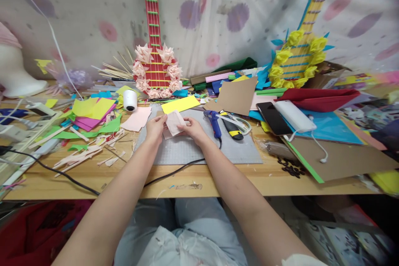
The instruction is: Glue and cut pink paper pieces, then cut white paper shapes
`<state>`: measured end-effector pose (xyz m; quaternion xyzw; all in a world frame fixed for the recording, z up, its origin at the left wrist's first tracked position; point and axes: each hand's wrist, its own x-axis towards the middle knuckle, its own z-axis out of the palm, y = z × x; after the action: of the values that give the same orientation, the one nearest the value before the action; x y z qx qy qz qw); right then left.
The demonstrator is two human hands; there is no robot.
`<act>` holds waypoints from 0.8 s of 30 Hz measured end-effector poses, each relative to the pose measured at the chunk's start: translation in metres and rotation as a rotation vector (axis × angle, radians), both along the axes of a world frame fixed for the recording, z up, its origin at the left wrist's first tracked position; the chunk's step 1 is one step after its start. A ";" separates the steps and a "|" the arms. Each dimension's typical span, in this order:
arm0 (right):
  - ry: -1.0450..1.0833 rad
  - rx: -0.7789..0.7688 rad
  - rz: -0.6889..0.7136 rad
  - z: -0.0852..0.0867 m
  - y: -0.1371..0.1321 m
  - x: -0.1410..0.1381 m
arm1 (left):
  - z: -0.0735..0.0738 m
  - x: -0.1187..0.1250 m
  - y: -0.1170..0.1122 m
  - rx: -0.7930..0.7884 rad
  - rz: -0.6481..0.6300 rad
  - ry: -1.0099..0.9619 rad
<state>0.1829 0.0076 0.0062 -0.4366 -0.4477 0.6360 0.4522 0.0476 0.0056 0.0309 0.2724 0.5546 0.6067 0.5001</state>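
My left hand and my right hand meet over a grey cutting mat on the wooden table. Between them they pinch a small pale pink paper piece, the left at its left edge, the right at its right edge. Both hands have their fingers closed on the paper. A blue glue gun lies just right of my right hand, its black cord running across the mat toward me.
A red paper guitar ringed with pink flowers leans at the back; a yellow-flowered one stands right. Coloured paper sheets, a tape roll, scissors, a utility knife, a phone and a power bank crowd the table.
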 end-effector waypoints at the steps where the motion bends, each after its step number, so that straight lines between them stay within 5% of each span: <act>1: 0.005 -0.007 0.007 0.000 0.000 0.000 | 0.000 -0.001 0.001 -0.007 0.018 -0.001; 10: 0.066 -0.018 0.005 0.001 0.000 0.000 | -0.004 0.002 -0.009 -0.078 -0.226 -0.016; 24: -0.009 -0.015 0.052 0.004 -0.004 -0.003 | 0.002 -0.013 -0.004 -0.046 -0.133 0.102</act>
<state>0.1799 0.0032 0.0106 -0.4311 -0.4563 0.6488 0.4302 0.0347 0.0015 0.0330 0.3278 0.5739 0.5445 0.5165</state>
